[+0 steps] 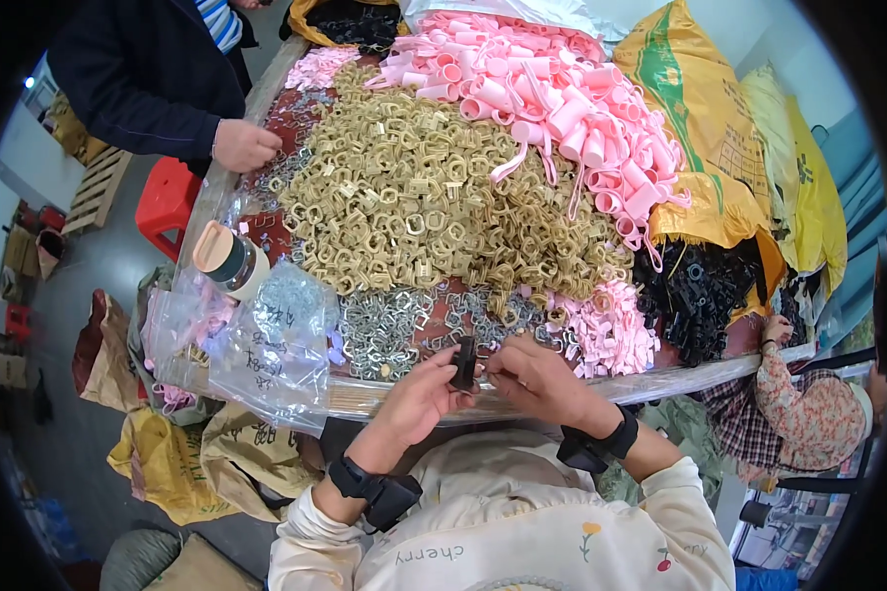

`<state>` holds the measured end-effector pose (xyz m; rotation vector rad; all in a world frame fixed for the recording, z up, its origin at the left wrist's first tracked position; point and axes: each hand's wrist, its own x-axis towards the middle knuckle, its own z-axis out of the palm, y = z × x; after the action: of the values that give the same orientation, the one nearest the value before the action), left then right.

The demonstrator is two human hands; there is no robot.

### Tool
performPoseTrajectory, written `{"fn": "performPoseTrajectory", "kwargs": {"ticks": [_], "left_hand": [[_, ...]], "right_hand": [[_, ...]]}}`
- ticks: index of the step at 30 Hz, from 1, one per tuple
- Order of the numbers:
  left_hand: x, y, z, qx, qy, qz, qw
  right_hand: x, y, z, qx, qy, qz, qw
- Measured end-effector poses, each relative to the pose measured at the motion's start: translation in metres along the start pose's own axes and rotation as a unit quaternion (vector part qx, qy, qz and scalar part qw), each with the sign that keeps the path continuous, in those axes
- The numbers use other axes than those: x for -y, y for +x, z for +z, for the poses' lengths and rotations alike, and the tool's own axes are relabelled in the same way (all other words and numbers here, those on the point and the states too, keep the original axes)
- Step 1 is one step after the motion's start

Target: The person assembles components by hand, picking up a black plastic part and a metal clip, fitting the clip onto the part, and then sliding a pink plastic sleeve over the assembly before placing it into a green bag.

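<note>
Just over the table's near edge, my left hand (416, 396) pinches a small black plastic part (466, 362), held upright between thumb and fingers. Close to its right side is my right hand (547, 382), with thumb and fingertips pressed together; whatever they grip is too small to make out. Beyond my hands lie silvery bent metal loops (382, 330) in a loose heap. Pale pink plastic pieces (613, 340) are piled past my right hand, with a heap of black plastic parts (705, 295) further right. A wide mound of beige plastic buckles (394, 187) covers the middle.
Pink cup-shaped parts with straps (562, 108) fill the far right, beside a yellow woven sack (690, 89). A lidded bottle (231, 260) and a clear plastic bag (278, 340) sit at left. A co-worker's hand (246, 145) reaches over the left edge; another person (808, 419) is at right.
</note>
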<state>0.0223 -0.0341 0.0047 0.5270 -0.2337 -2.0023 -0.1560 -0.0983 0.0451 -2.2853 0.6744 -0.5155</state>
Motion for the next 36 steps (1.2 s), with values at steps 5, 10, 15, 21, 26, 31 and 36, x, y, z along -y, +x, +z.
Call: {"fn": "performPoseTrajectory", "kwargs": {"ticks": [5,10,15,21,26,31,36], "left_hand": [[0.002,0.002,0.006,-0.019,0.074,-0.005,0.997],[0.004,0.0,0.005,-0.02,0.079,-0.003,0.997],[0.006,-0.001,0.006,-0.028,0.098,-0.004,0.995],[0.007,-0.004,0.008,-0.033,0.114,-0.013,0.993],[0.003,-0.01,-0.003,-0.029,0.096,-0.013,0.995],[-0.005,-0.021,-0.01,-0.033,0.022,0.018,0.999],[-0.018,-0.036,-0.021,-0.023,0.014,0.069,0.997]], "right_hand": [[0.009,0.007,-0.004,-0.032,-0.059,-0.045,0.997],[0.009,0.011,0.0,-0.056,-0.109,-0.094,0.988],[0.007,0.012,0.005,-0.046,-0.113,-0.085,0.989],[0.01,0.017,0.01,-0.019,-0.118,-0.046,0.992],[0.013,0.027,0.014,-0.02,-0.121,-0.07,0.99],[0.009,0.042,0.024,-0.039,-0.033,-0.114,0.992],[0.007,0.066,0.024,-0.076,0.003,-0.072,0.994]]}}
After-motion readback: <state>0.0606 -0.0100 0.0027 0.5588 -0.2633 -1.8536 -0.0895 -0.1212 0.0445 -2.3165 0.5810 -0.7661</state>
